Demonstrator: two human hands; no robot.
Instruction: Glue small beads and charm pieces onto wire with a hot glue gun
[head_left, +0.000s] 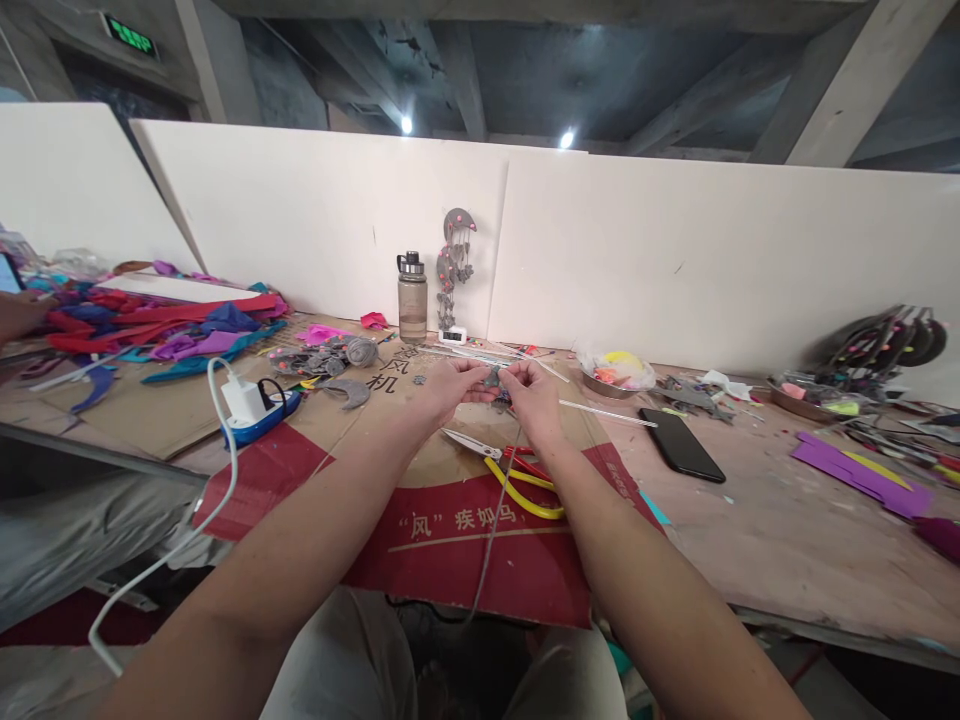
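My left hand (459, 388) and my right hand (531, 398) meet over the cardboard, fingers pinched on a small grey felt piece (492, 378) between them. Its exact shape is partly hidden by the fingers. A thin grey cord (491, 545) hangs from near my right hand over the cardboard's front edge. Just below the hands lie yellow-handled scissors (521, 492) with their blades pointing left, beside a red-handled tool (529, 463). A grey felt crescent (350, 393) and a ball of grey yarn (362, 351) rest to the left.
A bottle (412, 308), a small digital clock (452, 337) and a hanging grey moon ornament (459, 224) stand by the white board. A phone (681, 445) and a bowl of scraps (616, 376) lie right. Left are a power strip (259, 420), coloured cloth (187, 325) and another person's hand (19, 316).
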